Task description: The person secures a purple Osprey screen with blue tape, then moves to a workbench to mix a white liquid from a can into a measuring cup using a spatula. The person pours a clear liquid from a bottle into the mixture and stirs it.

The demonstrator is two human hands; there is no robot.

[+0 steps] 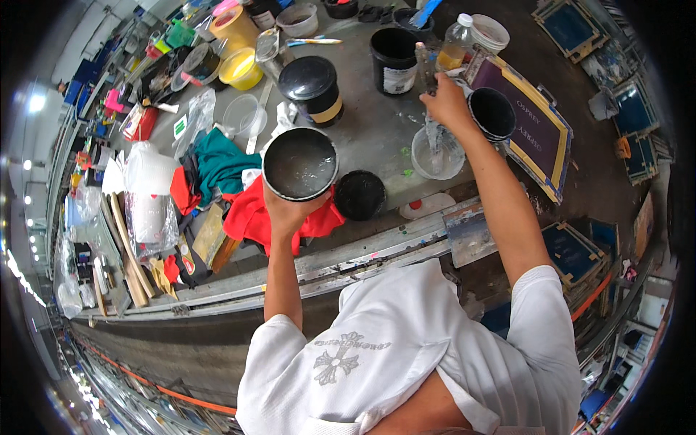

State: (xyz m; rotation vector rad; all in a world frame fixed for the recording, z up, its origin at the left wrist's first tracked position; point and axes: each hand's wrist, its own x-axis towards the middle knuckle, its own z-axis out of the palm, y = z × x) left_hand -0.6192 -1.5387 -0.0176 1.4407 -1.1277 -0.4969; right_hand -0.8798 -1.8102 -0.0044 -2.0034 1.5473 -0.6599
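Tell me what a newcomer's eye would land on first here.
Probably the bright red cloth, bunched near the front edge of the table, under the left hand, which holds a black tub. Next, perhaps, the purple, yellow-edged panel right of the right forearm. The yellow tub, farther back on the left, also stands out.

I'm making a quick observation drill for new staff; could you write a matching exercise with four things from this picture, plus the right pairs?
Column one:
1. Black container
2. Clear tub
3. Bottle
4. Teal cloth

Column two:
A. Partly filled with orange-yellow liquid
B. Crumpled, with red fabric nearby
C. Open end up, in the grip of the left hand
D. Just lower in the picture than the right hand

Right pairs: 1-C, 2-D, 3-A, 4-B.
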